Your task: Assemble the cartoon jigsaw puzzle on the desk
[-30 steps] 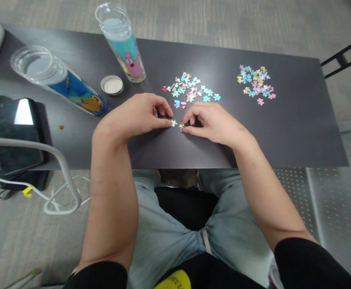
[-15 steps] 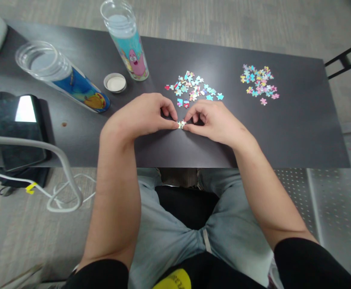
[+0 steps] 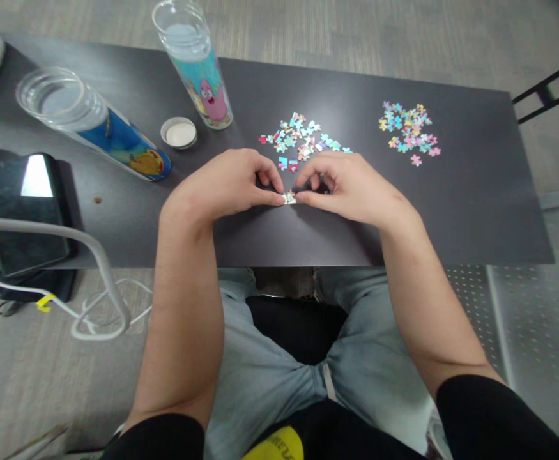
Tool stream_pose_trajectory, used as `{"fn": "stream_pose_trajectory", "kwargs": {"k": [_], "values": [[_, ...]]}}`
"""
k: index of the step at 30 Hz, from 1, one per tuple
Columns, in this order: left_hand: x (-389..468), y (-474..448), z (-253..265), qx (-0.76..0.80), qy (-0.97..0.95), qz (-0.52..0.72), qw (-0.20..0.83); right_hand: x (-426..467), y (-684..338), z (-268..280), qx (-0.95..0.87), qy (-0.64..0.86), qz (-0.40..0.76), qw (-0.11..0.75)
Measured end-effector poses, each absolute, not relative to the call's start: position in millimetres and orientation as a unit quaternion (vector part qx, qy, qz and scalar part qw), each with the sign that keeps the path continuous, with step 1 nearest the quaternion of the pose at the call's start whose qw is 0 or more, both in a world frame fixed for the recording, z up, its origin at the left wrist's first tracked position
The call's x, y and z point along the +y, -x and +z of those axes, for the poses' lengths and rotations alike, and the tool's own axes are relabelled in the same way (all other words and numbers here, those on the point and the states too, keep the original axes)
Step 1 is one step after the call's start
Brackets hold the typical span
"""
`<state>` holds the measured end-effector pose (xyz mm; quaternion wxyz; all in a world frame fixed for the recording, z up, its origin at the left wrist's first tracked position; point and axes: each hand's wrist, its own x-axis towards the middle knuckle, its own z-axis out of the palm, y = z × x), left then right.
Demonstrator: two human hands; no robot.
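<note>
1. Two small pale multicoloured cardboard puzzle pieces [image 3: 289, 198] lie side by side on the dark grey rectangular surface [image 3: 475, 204], between the near edge and the loose pieces beyond; whether they interlock is too small to tell.
2. The near edge runs straight under both forearms, just above the lap. The far edge borders the floor, and the right edge slants outward toward the person.
3. Bare dark room stretches from the right forearm to the right edge, and a narrower strip lies between the paired pieces and the near edge.
4. On the left, a tall clear cylinder with a blue picture label [image 3: 126, 142], a tall clear cylinder with a teal and pink label [image 3: 212, 96] and a round white lid [image 3: 179, 135] bound the space.
5. The left hand [image 3: 238, 179] pinches the pair's left end between thumb and fingers.
6. The right hand [image 3: 353, 185] sits at its right end, thumb and forefinger narrowly spaced; I cannot tell whether it grips.
7. A scattered multicoloured pile [image 3: 289, 142] lies just beyond the hands; another pastel pile [image 3: 406, 121] lies farther right.
</note>
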<state>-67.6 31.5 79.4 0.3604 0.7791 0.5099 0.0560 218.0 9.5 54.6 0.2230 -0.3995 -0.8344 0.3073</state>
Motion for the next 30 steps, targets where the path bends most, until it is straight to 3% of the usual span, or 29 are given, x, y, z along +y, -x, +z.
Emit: {"fn": "stream_pose_trajectory", "kwargs": {"k": [7,19,25,30], "values": [[30.8,66.4,79.4,0.504,-0.771,0.069,0.382,23.3,-266.1,70.2,-0.786,0.489,0.259,0.277],[34.4,64.4,74.0,0.498,-0.778,0.131,0.360,36.0,-303.8,77.3,-0.757,0.530,0.242,0.297],[41.3,57.8,57.3,0.533,-0.779,0.217,0.249,38.7,-306.6,78.2,-0.752,0.529,0.341,0.195],[48.7,47.5,47.8,0.527,-0.791,0.199,0.240,41.3,-307.0,71.2,-0.742,0.538,0.378,0.130]]}}
